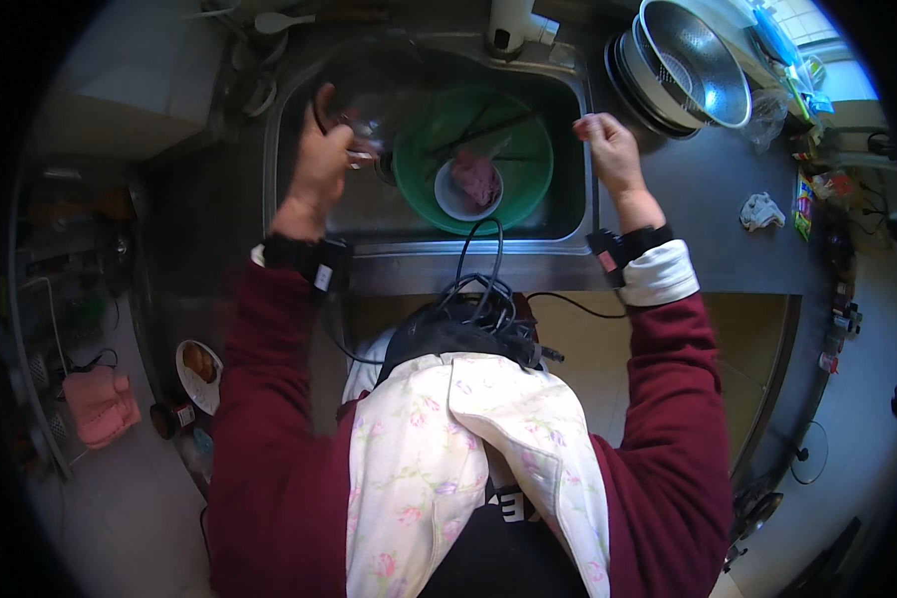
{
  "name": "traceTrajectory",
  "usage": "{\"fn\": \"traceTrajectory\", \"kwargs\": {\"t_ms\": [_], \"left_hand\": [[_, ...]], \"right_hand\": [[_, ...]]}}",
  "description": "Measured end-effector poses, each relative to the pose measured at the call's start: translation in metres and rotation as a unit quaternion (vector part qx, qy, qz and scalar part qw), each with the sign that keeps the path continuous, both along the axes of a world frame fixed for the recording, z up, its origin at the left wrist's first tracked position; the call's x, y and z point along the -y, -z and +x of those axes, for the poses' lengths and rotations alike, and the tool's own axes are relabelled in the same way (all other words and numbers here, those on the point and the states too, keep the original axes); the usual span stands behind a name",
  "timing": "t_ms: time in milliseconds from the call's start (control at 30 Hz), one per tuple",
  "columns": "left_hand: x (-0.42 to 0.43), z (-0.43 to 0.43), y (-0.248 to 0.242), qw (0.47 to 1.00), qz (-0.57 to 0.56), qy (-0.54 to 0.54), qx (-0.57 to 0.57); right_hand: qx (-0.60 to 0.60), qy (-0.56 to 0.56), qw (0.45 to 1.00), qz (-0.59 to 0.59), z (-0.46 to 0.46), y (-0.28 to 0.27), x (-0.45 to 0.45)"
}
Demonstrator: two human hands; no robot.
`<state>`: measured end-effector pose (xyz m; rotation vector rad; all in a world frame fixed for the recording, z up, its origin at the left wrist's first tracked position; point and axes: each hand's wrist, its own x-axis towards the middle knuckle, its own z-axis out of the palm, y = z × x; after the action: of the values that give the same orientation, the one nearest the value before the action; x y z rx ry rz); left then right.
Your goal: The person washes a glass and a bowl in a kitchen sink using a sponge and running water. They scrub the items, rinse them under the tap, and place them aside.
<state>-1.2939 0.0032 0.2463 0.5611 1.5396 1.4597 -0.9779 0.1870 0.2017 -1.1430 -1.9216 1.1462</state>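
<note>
My left hand (323, 153) is over the left side of the stainless steel sink (594, 187), blurred, and grips the edge of a dark, rounded thing, perhaps a pan or lid, whose shape is too blurred to settle. My right hand (609, 142) is raised at the sink's right rim with its fingers closed; a small reddish bit shows at the fingertips, too small to name. Between the hands a green plastic basin (527, 187) stands in the sink. Inside it are a white bowl (452, 198) with a pink lump (477, 178) and several dark, thin sticks (497, 131).
The faucet (508, 30) rises behind the sink. Stacked steel bowls and a colander (695, 60) stand at the back right, with a crumpled cloth (761, 212) on the right counter. A white spoon (273, 22) lies at the back left. Black cables (486, 288) hang at my waist.
</note>
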Motion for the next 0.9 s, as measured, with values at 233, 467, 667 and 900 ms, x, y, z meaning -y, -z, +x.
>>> {"fn": "traceTrajectory", "kwargs": {"t_ms": [233, 467, 667, 900], "left_hand": [[0.011, 0.060, 0.017, 0.996, 0.038, 0.041, 0.067], [0.008, 0.085, 0.015, 0.996, 0.025, 0.060, 0.062], [0.009, 0.108, 0.031, 0.996, 0.072, 0.033, 0.034], [-0.007, 0.110, 0.044, 0.991, 0.126, 0.030, -0.034]], "right_hand": [[0.034, -0.103, 0.976, -0.187, -0.067, -0.003, 0.057], [-0.064, -0.134, 0.945, -0.293, -0.078, -0.004, 0.074], [-0.053, -0.079, 0.952, -0.292, -0.082, 0.006, 0.074], [0.056, -0.002, 0.989, -0.134, -0.089, 0.021, 0.054]]}}
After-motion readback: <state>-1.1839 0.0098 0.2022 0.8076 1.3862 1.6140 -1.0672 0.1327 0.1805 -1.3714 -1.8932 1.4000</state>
